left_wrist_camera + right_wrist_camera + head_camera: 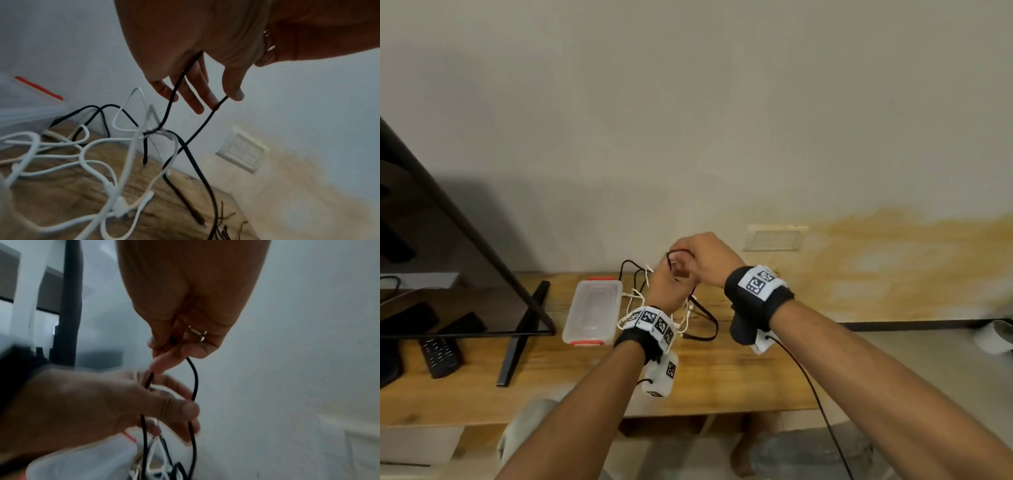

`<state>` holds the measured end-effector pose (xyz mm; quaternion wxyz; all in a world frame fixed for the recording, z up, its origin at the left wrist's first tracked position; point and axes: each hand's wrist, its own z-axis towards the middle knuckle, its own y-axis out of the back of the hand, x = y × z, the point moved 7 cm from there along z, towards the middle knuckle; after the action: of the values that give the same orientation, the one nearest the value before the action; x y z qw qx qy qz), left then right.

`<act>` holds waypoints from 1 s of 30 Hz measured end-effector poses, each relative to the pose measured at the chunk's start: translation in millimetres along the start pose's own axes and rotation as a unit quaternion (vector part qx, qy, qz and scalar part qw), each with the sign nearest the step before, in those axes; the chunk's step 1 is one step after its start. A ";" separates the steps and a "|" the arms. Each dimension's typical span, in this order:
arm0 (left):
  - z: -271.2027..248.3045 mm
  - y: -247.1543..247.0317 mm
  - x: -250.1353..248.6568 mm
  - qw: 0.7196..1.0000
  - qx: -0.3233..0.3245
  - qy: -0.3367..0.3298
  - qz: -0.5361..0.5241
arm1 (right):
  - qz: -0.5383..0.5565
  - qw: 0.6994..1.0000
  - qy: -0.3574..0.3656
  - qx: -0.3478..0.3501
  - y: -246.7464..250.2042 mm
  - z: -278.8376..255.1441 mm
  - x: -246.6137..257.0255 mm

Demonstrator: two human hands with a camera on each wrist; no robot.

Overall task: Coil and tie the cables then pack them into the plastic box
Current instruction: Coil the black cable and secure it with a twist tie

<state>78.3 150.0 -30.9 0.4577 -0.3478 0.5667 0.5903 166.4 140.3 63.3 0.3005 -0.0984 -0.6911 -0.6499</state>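
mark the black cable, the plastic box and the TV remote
black cable point(194, 382): right wrist view, on the loop between the hands.
plastic box point(593, 310): head view, on its clear bottom.
TV remote point(441, 356): head view, on the keypad.

home living room: tv point(448, 240) on wooden stand point(722, 377), remotes point(441, 356), stained wall point(893, 257).

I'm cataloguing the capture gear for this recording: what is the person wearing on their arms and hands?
Both forearms are bare, with no sleeves. Each wrist carries a black strap ringed with white tiles bearing square black-and-white markers. A white camera block hangs under the left wrist, and a thin black lead trails from the right unit. The right hand wears a ring.
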 end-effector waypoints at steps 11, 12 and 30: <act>-6.0 18.4 14.5 0.997 -0.014 0.055 -0.049 | 0.195 0.971 0.054 -0.127 113.7 -25.3 95.6; -7.5 19.5 16.1 0.998 -0.010 0.052 -0.040 | 0.206 0.967 0.057 -0.138 121.9 -29.4 100.0; -17.2 55.5 35.5 0.992 -0.020 0.084 0.094 | 0.403 0.789 0.101 -0.452 233.3 -140.0 59.1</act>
<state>12.6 141.6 -46.4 0.3439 -0.3508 0.6212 0.6106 282.2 22.9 287.6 0.5244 -0.4266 -0.1820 -0.7140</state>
